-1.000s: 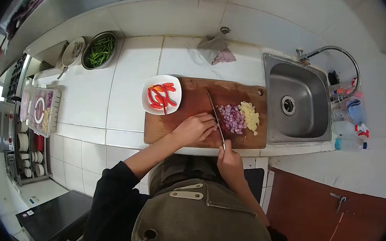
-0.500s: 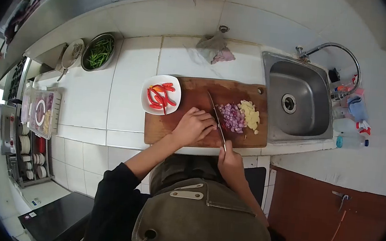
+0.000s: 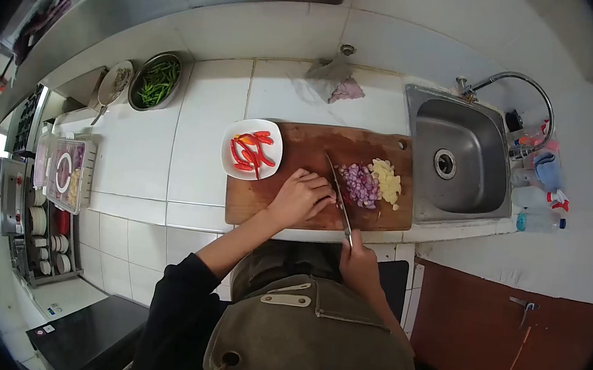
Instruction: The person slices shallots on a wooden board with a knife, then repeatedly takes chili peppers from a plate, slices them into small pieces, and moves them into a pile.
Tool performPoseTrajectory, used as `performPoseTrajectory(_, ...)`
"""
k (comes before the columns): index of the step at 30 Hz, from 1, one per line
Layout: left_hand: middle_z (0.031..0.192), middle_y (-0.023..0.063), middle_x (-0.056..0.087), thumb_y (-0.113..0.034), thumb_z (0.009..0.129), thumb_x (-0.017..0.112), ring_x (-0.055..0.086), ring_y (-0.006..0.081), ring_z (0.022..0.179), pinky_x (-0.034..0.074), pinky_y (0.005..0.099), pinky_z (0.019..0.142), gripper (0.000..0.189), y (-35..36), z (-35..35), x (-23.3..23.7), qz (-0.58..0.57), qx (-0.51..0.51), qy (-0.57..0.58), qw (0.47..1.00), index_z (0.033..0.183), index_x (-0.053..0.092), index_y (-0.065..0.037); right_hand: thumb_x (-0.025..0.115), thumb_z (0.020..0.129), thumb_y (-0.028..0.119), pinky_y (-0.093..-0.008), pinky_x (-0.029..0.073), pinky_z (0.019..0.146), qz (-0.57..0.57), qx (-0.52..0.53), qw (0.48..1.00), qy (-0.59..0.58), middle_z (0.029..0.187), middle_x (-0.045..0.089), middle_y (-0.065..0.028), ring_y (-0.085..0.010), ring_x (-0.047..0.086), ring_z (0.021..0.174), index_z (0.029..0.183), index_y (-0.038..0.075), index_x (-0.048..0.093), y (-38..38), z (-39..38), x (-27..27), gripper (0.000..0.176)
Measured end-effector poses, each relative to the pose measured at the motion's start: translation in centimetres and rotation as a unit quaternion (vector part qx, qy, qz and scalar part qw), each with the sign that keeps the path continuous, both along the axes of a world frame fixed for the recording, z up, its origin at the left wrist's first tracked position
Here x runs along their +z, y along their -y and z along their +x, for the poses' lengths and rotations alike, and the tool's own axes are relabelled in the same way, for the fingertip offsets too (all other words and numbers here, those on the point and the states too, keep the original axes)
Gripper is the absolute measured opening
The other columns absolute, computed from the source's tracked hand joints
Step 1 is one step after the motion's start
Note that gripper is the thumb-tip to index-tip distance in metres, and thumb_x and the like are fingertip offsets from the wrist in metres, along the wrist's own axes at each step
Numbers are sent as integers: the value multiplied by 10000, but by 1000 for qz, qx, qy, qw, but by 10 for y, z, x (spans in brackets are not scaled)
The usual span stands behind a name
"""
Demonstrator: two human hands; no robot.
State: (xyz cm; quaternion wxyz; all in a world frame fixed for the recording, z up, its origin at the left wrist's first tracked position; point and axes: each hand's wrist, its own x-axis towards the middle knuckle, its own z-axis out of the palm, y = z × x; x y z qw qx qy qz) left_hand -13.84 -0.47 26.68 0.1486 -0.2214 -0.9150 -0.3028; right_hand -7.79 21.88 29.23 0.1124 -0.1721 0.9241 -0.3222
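Note:
My right hand (image 3: 360, 265) is wrapped round the handle of a knife (image 3: 339, 195), whose blade points up and left across the wooden cutting board (image 3: 294, 134). Beside the blade, my left hand (image 3: 302, 199) rests on the board with fingers curled; whatever is under its fingertips is too small to make out. Chopped purple onion (image 3: 360, 186) lies just right of the blade, touching a pile of chopped pale yellow pieces (image 3: 386, 181). A white bowl (image 3: 229, 165) of red chillies (image 3: 248, 152) sits at the board's left edge.
Right of the board is a steel sink (image 3: 461, 130) with a curved faucet (image 3: 532, 78); bottles (image 3: 542, 223) stand beyond it. A cloth (image 3: 347, 90) lies behind the board. Green chillies (image 3: 155, 83) in a metal bowl, a small strainer (image 3: 114, 84) and a plastic container (image 3: 70, 172) are left.
The view has shifted slightly. My right hand and the knife handle have moved a little down and right, while my left hand stays beside the blade.

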Motion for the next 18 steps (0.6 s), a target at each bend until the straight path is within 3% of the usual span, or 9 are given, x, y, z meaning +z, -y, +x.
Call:
performPoseTrajectory(2,869,15,653,-191,830,722,614,206,842,431,347,816,88,-1,-1,-1,13,-1,-6,1000,864,698,-113,513,994,132,-565,419,557,-50,-2,999,-10,620,552,-256,-483,590,632,1045,29,457,12,-11,-4,127)
performPoseTrajectory(6,864,25,665,-166,813,744,624,225,830,449,351,797,92,-1,0,-4,40,-3,1,999,858,700,-98,509,996,129,-561,413,556,-18,-18,999,25,624,554,-254,-482,592,645,1042,29,459,19,-21,0,121)
performPoseTrajectory(11,879,27,674,-158,822,737,627,227,841,453,355,798,79,0,0,-7,61,-8,1,998,857,700,-97,512,996,130,-546,415,538,-46,13,998,-32,612,545,-242,-468,593,614,1034,26,462,4,-6,11,122)
performPoseTrajectory(18,888,24,678,-143,817,732,630,216,854,451,349,810,75,-1,1,-7,44,0,-4,999,862,696,-94,526,984,140,-550,443,529,-23,14,999,-25,621,577,-240,-458,614,612,1065,16,463,9,-9,-2,161)
